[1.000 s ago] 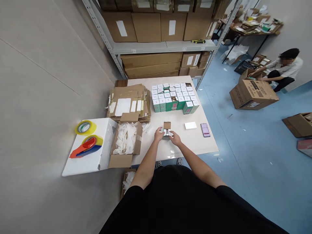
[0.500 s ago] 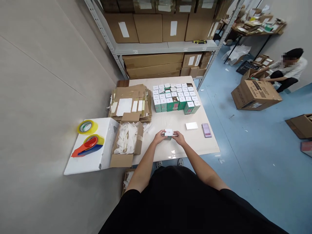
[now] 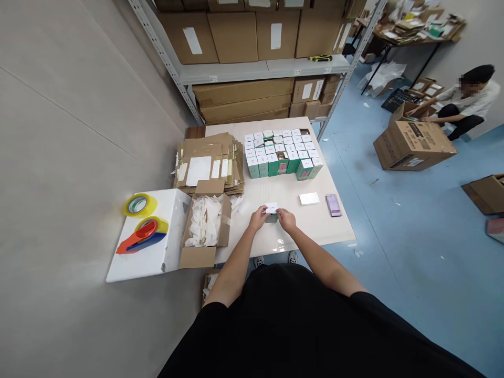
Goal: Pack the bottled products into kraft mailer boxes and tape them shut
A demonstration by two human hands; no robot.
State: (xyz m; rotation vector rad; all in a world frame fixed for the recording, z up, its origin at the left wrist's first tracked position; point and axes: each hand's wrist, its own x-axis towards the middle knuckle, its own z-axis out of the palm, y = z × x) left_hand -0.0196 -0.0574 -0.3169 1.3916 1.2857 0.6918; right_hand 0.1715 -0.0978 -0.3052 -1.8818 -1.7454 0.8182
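A small green box with a white top (image 3: 271,209) stands on the table near its front edge. My left hand (image 3: 259,217) grips its left side, fingers at the edge of the white top. From the right, my right hand (image 3: 286,219) pinches the other side of the same box. To the right lie a white box (image 3: 309,199) and a purple pack (image 3: 333,205), both apart from my hands. Behind them stand rows of similar green boxes with white tops (image 3: 275,152), a few of them with open tops.
Flattened cardboard (image 3: 199,170) is stacked at left, behind an open carton of white paper (image 3: 207,223). A white foam block (image 3: 149,262) holds tape rolls (image 3: 139,205) and a red tape dispenser (image 3: 137,239). Shelving (image 3: 244,72) rises behind; a person (image 3: 468,100) crouches at a large carton (image 3: 413,147).
My right hand has moved in closer against the box's right side. The view has shifted slightly, and the rest of the table looks the same.
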